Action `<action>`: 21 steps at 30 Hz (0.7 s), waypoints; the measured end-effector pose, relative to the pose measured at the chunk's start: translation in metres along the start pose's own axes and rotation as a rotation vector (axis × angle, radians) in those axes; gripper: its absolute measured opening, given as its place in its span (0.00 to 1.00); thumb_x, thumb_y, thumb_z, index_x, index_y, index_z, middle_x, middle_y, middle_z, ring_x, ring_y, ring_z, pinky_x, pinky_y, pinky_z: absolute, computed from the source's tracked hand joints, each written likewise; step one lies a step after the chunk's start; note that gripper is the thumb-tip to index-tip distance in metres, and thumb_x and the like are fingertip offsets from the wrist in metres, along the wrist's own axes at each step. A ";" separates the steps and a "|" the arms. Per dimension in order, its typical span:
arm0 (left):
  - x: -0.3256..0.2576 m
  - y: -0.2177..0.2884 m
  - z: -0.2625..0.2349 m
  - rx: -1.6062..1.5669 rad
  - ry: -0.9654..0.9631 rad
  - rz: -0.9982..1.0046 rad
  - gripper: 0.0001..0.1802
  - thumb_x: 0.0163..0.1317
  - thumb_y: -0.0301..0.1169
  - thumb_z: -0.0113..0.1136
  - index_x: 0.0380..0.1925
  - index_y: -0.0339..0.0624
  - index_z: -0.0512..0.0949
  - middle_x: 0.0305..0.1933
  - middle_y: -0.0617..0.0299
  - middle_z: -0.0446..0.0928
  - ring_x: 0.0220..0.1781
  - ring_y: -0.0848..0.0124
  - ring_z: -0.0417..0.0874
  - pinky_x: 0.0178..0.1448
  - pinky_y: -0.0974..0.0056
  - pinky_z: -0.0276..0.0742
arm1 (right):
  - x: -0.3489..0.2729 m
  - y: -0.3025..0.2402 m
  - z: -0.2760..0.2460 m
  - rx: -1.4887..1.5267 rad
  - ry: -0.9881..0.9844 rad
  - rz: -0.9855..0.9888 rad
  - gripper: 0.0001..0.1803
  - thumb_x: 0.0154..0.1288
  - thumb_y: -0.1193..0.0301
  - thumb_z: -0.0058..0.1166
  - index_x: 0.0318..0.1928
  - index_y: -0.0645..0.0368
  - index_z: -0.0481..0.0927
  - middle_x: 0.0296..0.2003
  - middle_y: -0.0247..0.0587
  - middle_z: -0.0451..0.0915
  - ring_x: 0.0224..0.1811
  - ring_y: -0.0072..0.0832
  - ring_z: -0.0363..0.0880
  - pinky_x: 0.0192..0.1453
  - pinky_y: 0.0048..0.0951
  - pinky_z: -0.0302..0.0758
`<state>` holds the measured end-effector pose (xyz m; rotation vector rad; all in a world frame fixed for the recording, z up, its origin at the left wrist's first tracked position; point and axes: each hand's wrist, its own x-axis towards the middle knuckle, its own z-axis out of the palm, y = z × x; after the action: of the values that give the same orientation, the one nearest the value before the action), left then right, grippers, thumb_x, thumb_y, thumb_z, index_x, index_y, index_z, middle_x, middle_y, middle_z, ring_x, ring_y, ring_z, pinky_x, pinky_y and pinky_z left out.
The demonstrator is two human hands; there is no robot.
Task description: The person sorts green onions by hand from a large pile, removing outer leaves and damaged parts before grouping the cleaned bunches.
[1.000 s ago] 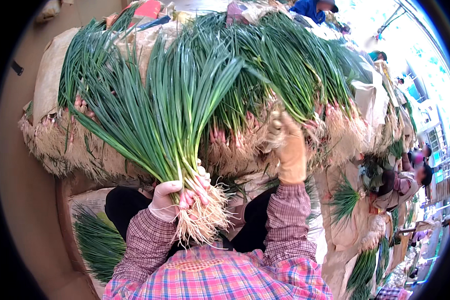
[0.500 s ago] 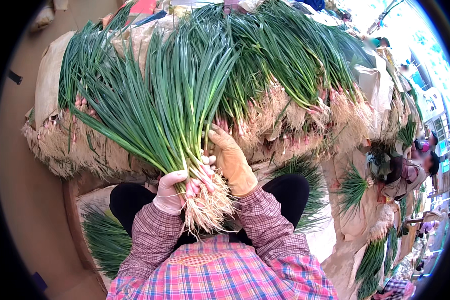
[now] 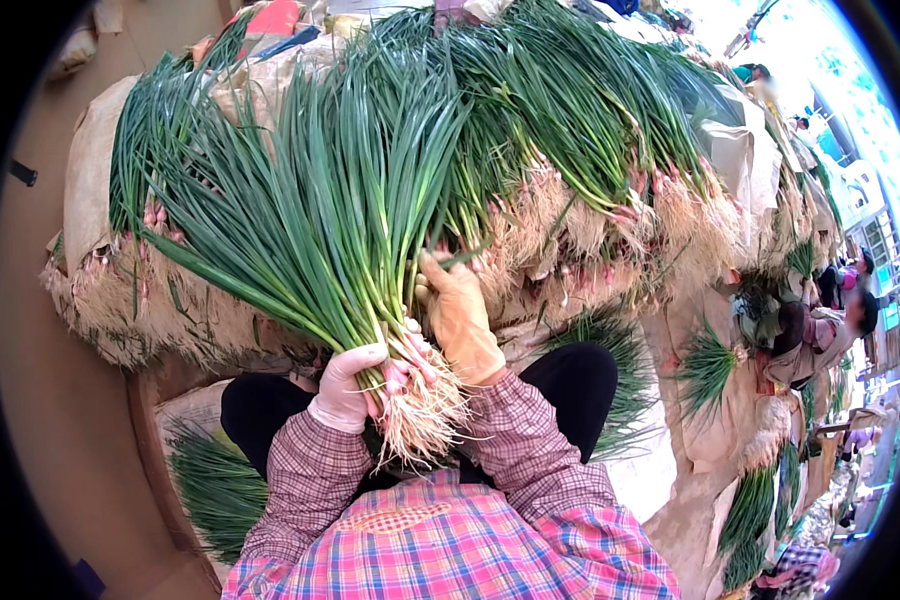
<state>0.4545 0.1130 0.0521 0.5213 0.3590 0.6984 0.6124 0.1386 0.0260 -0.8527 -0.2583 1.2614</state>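
A large bunch of spring onions (image 3: 370, 235) stands in front of me, its green leaves fanning up and away, pink-white bulbs and pale stringy roots at the bottom. My left hand (image 3: 346, 384), in a thin whitish glove, is closed round the bunch's left side just above the bulbs. On the other side, my right hand (image 3: 460, 315), in a tan-yellow glove, pinches a loose green leaf (image 3: 464, 256) beside the stalks. Part of its fingers is hidden behind the bunch.
A long heap of spring onions (image 3: 600, 130) with roots towards me lies across the front. Smaller bunches sit on the ground at left (image 3: 213, 490) and right (image 3: 708, 370). Farther right, a seated person (image 3: 815, 335) is near more bunches (image 3: 750, 515).
My right hand has tilted a little and a loose leaf now sticks out from its fingertips. The left hand keeps its hold on the bunch.
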 end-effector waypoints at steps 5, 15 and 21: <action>0.000 0.001 -0.003 0.017 -0.017 -0.004 0.35 0.46 0.38 0.58 0.52 0.24 0.66 0.41 0.42 0.77 0.39 0.54 0.82 0.52 0.57 0.76 | -0.002 -0.013 -0.005 0.278 0.145 0.128 0.12 0.68 0.74 0.48 0.48 0.69 0.72 0.40 0.43 0.74 0.31 0.22 0.74 0.31 0.12 0.79; -0.006 0.003 -0.011 -0.029 -0.027 -0.060 0.46 0.47 0.42 0.56 0.62 0.21 0.55 0.42 0.42 0.76 0.35 0.58 0.82 0.54 0.60 0.75 | -0.018 -0.048 -0.060 -1.181 -0.155 -0.501 0.11 0.59 0.70 0.57 0.41 0.62 0.80 0.37 0.44 0.83 0.38 0.30 0.82 0.43 0.30 0.78; 0.001 0.008 -0.010 -0.332 -0.281 -0.044 0.50 0.47 0.35 0.66 0.65 0.27 0.49 0.53 0.46 0.67 0.50 0.59 0.76 0.55 0.59 0.76 | 0.069 -0.107 -0.017 -1.348 0.189 -0.103 0.10 0.63 0.69 0.56 0.42 0.60 0.78 0.31 0.38 0.81 0.23 0.19 0.73 0.28 0.24 0.72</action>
<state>0.4467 0.1220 0.0485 0.2884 -0.0111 0.6165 0.7224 0.1880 0.0688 -2.0417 -1.0379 0.7810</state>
